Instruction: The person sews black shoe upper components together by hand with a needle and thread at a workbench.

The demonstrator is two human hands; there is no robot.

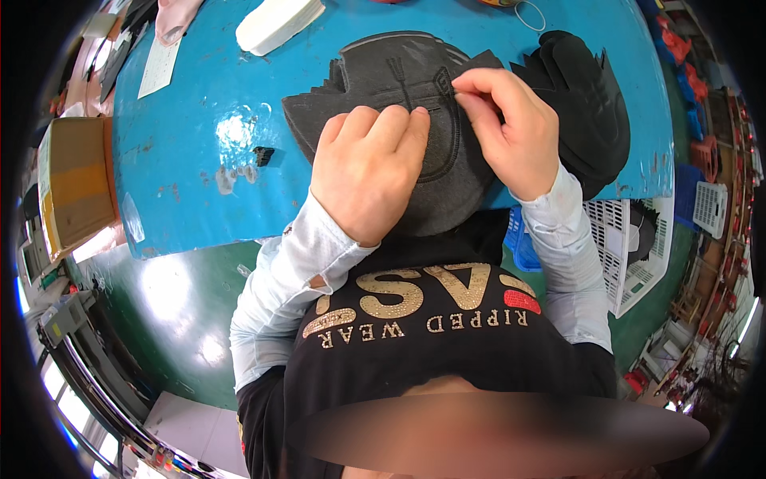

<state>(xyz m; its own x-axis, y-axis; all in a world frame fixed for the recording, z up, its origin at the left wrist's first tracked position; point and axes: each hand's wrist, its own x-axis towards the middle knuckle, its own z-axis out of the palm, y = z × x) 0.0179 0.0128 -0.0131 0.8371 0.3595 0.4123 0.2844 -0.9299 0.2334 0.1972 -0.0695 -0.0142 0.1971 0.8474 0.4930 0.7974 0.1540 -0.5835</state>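
Dark grey stitched stack: lies on the blue desk, directly under both hands, near edge toward the wearer. Left hand: fingers bent, resting on the stack's top face; cannot tell whether it grips a layer. Right hand: thumb and forefinger nearly meeting at the stack's stitched tab; cannot tell what, if anything, is pinched. Second black stack: just right of the stitched stack. Small black scrap: left of it. White block: beyond it, to the left. Cardboard box: well left of it.
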